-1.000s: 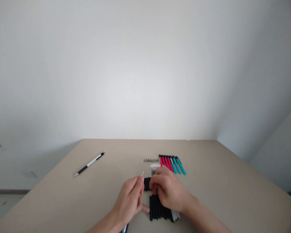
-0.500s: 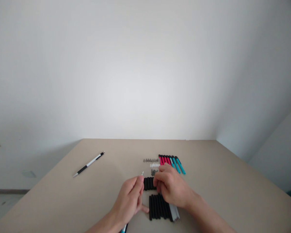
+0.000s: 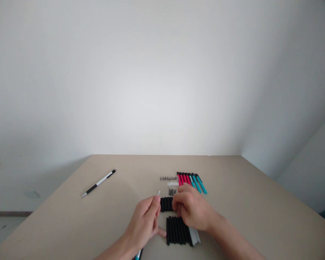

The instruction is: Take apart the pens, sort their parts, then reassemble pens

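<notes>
Pinching a thin pale piece (image 3: 159,193) between its thumb and fingers, the left hand (image 3: 144,218) is closed on it, and the end of this piece stands out above the thumb. A teal and black part (image 3: 138,255) shows below the left wrist; whether it joins the piece cannot be told. The right hand (image 3: 191,206), apart from the left, has bent fingers at the row of short black grips (image 3: 166,204); its fingertips are hidden, so one cannot tell if they hold something. Nearer lie long black tubes (image 3: 177,231), beside pale refills (image 3: 195,238).
</notes>
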The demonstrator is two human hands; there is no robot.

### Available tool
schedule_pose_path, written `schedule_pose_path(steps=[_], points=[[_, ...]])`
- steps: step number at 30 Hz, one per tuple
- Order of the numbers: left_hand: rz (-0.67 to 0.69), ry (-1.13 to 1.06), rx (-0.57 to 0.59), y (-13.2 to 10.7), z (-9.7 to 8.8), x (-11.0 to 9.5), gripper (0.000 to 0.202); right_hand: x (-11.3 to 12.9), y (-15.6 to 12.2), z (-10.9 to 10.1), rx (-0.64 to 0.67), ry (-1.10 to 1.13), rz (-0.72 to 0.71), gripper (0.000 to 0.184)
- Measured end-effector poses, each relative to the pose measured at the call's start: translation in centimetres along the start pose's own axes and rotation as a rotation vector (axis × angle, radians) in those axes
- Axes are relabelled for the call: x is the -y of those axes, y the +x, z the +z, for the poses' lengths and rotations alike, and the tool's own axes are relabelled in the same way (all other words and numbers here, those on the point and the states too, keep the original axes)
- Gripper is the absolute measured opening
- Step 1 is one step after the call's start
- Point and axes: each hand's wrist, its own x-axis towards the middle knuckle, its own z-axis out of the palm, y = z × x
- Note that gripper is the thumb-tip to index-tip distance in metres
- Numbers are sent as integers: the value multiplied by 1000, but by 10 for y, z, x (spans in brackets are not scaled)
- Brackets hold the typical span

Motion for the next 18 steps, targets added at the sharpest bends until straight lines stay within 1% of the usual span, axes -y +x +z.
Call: schedule_pose_path(steps=[9,18], points=[[6,6,14,-1,0,-3,56,-5,0,-3,-18,-70,4,26],[7,8,9,-2,0,-3,57,-5,0,-3,-2,-63,27,25]])
